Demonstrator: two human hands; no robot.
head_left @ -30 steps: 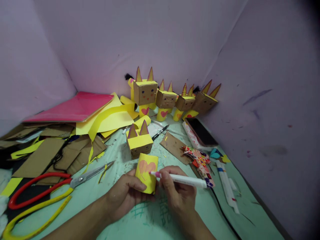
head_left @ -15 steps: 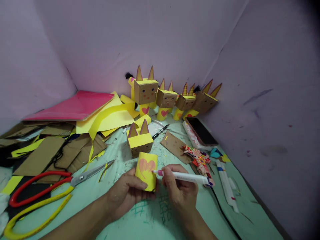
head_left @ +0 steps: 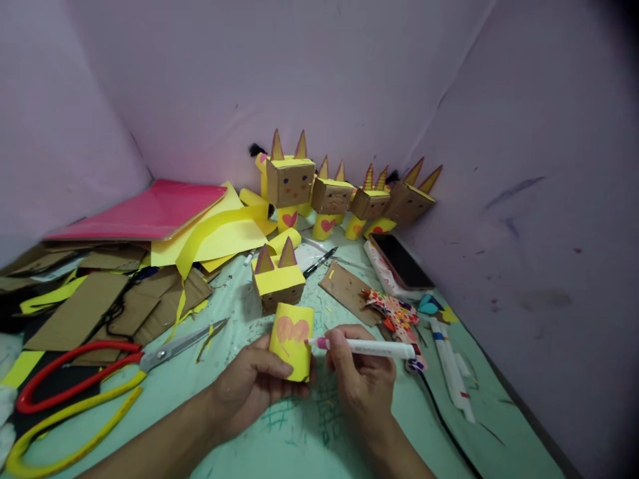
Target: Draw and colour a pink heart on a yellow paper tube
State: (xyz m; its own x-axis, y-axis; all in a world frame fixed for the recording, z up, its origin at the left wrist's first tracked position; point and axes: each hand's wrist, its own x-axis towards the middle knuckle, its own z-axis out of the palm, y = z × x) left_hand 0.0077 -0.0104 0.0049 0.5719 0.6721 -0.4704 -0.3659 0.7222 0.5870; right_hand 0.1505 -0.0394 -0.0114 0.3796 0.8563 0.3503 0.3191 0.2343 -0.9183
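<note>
A yellow paper tube stands tilted in my left hand, thumb across its front and fingers behind. On the tube's face is a pink heart, coloured in at the top, its lower part only partly outlined. My right hand grips a white marker with a pink end, the tip at the heart's right edge. Just behind the tube sits a small cardboard box head with a yellow top and two pointed ears.
Large scissors with red and yellow handles lie at left, near cardboard scraps and a pink folder. Several finished cat-like figures stand at the back. A phone, a glue gun and markers are at right.
The marker tip stays at the heart's right edge while the right hand shifts very slightly. The view moves a little; the left hand keeps its hold on the tube.
</note>
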